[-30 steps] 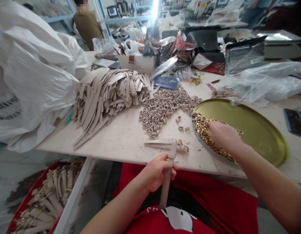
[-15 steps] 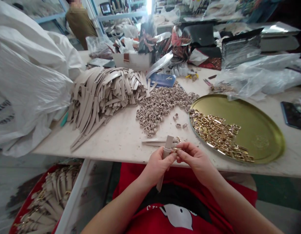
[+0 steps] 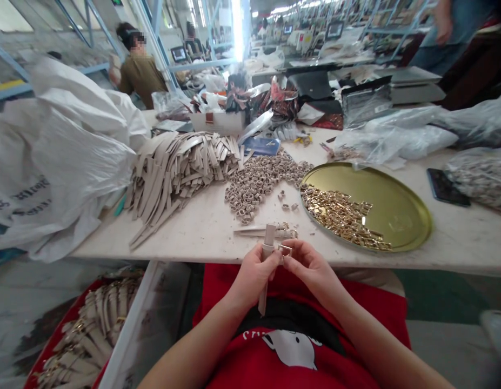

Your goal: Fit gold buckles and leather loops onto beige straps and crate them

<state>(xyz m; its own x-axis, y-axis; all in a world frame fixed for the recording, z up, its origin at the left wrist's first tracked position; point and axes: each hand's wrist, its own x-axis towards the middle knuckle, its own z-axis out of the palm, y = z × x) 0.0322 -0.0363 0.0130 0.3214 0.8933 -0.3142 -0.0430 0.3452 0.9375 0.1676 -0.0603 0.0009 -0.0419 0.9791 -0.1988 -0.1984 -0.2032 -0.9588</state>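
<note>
Between the thumb and fingers of my left hand (image 3: 257,268) is a beige strap (image 3: 269,236), held upright with a loop of the same colour around it. Its lower end hangs below the hand. My right hand (image 3: 309,265) pinches a gold buckle (image 3: 285,249) right beside the strap. Just beyond my hands, a finished-looking strap with a gold buckle (image 3: 266,231) lies on the table. Past it spreads a heap of small beige loops (image 3: 254,186). A round gold tray (image 3: 408,219) at the right holds a pile of gold buckles (image 3: 343,216).
A big heap of beige straps (image 3: 177,167) covers the left of the table, beside a white sack (image 3: 72,156). A phone (image 3: 448,187) lies at the right near plastic bags (image 3: 396,135). Below left, a red container (image 3: 51,343) holds buckled straps. A person (image 3: 140,75) sits in the background.
My head view has tilted up and turned right. The buckle in my right hand has turned so its open frame shows. Both hands keep their holds.
</note>
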